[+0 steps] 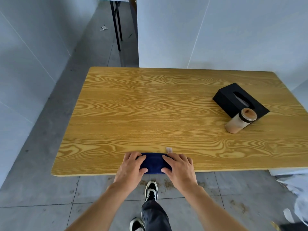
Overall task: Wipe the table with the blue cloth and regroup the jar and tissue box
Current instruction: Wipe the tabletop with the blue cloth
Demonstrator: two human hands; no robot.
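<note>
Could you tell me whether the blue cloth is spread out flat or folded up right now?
Folded: the blue cloth is a compact bundle at the table's near edge, between the left hand and right hand.

- Cloth [154, 163] lies at the tabletop's [133, 114] near edge, under both hands.
- Jar [240, 120] stands far right, touching the tissue box [233, 99] behind it.

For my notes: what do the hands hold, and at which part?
Both hands, left and right, grip the blue cloth at its two ends, pressed on the table.

Left hand [131, 165] and right hand [179, 167] side by side, palms down, fingers curled
</note>
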